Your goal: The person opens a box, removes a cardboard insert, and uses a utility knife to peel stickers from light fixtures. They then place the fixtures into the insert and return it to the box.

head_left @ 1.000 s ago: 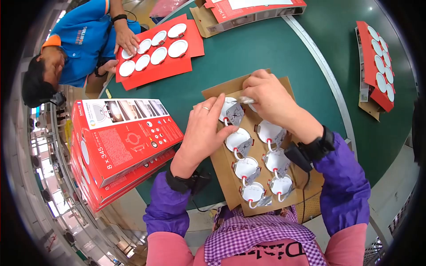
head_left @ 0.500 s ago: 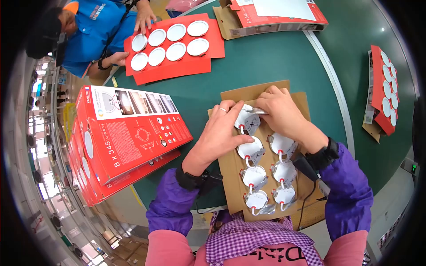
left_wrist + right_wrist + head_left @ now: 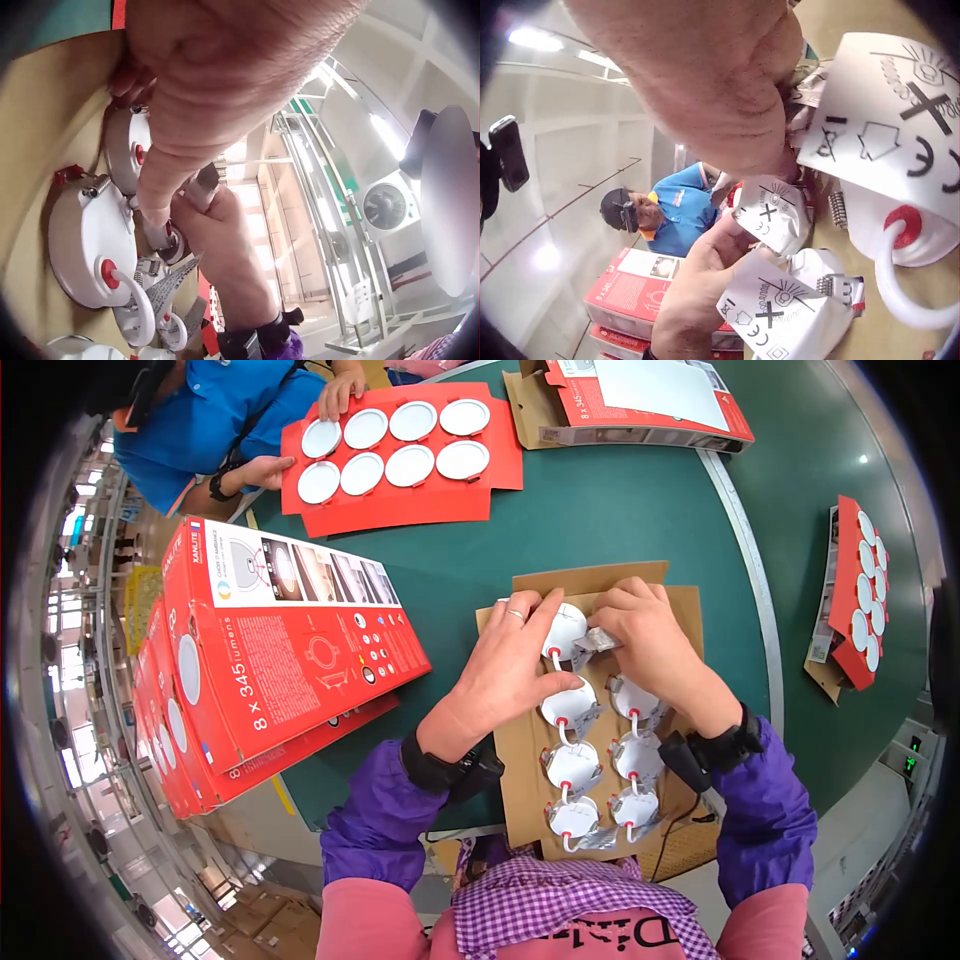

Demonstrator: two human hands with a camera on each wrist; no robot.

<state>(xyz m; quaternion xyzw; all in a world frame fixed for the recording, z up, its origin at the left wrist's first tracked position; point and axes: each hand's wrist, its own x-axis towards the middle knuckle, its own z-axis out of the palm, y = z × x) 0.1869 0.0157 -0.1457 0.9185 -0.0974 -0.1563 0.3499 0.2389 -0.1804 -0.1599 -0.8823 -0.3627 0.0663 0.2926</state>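
A brown cardboard sheet (image 3: 520, 790) holds two rows of white round downlights, backs up, with white cables and silvery labels. Over its far left corner, my left hand (image 3: 500, 670) lies with fingers extended along a downlight (image 3: 566, 628), thumb stretched out near the one below (image 3: 568, 705). My right hand (image 3: 650, 640), fingers bent, pinches a silvery label (image 3: 598, 641) beside that far downlight. In the left wrist view the label's grey end (image 3: 201, 187) sticks out of the right hand. The right hand covers the far downlight of the right row.
Red printed boxes (image 3: 310, 650) stand stacked at the left. Across the green table (image 3: 450, 570), a person in blue (image 3: 225, 415) handles a red sheet with white downlights (image 3: 400, 510). An opened box (image 3: 660, 435) lies at the back; another red sheet (image 3: 845, 610) lies far right.
The head view has shifted. My right hand has turned slightly and the silvery label now shows more at its fingertips; my left hand stays by the same downlight. The other person's sheet sits flatter.
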